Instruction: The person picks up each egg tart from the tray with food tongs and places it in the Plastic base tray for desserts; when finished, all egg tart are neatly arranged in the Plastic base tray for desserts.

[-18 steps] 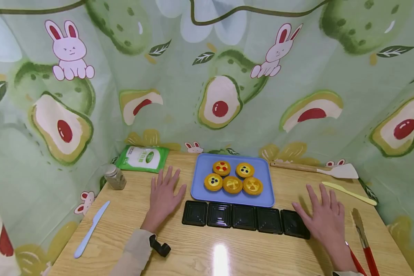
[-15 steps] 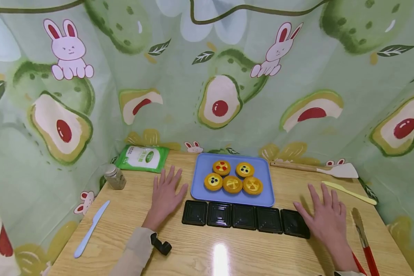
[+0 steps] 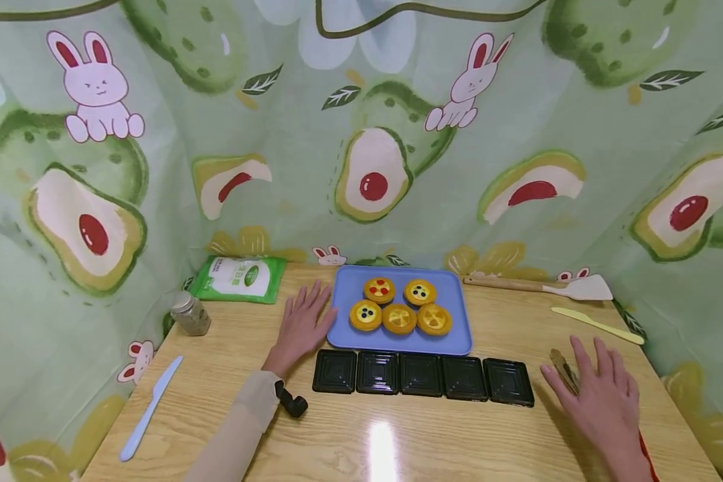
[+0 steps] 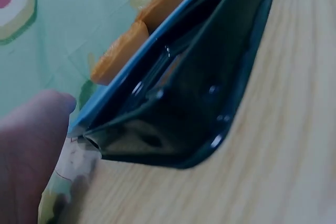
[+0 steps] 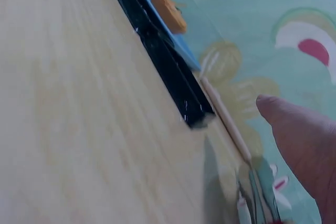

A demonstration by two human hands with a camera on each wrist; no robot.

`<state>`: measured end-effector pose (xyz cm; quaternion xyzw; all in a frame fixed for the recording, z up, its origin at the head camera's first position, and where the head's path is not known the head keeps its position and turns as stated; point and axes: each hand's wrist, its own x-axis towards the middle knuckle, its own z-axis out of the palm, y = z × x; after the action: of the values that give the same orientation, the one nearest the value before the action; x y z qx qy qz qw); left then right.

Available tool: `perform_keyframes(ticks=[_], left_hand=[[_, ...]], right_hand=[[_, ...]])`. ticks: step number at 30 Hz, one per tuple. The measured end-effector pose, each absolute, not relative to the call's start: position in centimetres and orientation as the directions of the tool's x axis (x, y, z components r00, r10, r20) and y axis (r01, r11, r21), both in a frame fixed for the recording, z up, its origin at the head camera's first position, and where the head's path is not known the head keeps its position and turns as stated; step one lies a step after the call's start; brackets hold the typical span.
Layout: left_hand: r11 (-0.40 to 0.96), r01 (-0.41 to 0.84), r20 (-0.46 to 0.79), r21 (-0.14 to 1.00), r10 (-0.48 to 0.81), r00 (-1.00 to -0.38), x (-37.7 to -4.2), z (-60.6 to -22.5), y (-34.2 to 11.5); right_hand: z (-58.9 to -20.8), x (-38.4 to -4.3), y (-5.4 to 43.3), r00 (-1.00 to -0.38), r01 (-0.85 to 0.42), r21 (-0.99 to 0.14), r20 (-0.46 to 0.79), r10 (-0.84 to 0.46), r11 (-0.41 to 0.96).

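My left hand (image 3: 300, 329) is spread just left of the blue tray (image 3: 400, 346), its thumb at the tray's left edge. Whether the thumb touches it, I cannot tell. Several egg tarts (image 3: 399, 319) lie on that tray, some topped with red or dark bits. Along its front side runs a row of black square plastic holders (image 3: 421, 374), close to my left thumb (image 4: 31, 150) in the left wrist view. My right hand (image 3: 605, 405), fingers apart and holding nothing, hovers right of the row. It partly covers a brush (image 3: 563, 370) with a red handle.
At the back left lie a green-and-white packet (image 3: 239, 278) and a small shaker jar (image 3: 191, 314). A light blue plastic knife (image 3: 150, 408) is at the left. A wooden-handled spatula (image 3: 536, 286) and a yellow knife (image 3: 598, 326) lie at the back right. A printed curtain surrounds the table.
My left hand has moved right, up to the blue tray's edge. My right hand has shifted right and nearer to me, from beside the last black holder to over the brush. The head view has turned slightly.
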<state>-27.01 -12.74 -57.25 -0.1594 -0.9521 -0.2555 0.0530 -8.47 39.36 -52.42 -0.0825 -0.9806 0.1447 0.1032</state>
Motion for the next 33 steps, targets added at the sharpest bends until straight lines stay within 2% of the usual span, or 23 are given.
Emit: perform_keyframes(ticks=[11,20,33], left_hand=[[0.809,0.423,0.152,0.408,0.397,-0.905,-28.2,-57.7,-12.2],[0.814,0.413,0.134,0.408,0.394,-0.909,-28.4,-57.8,-12.0],[0.809,0.426,0.186,0.405,0.383,-0.905,-28.1,-58.3,-12.0]], right_hand=[[-53.0,-4.7,41.6,-0.935,0.339,-0.288,-0.003,0.353,0.895],[-53.3,-4.6,41.9,-0.827,0.558,-0.228,-0.241,0.509,0.798],[-54.1,-3.8,41.5,-0.794,0.608,-0.148,-0.132,0.594,0.78]])
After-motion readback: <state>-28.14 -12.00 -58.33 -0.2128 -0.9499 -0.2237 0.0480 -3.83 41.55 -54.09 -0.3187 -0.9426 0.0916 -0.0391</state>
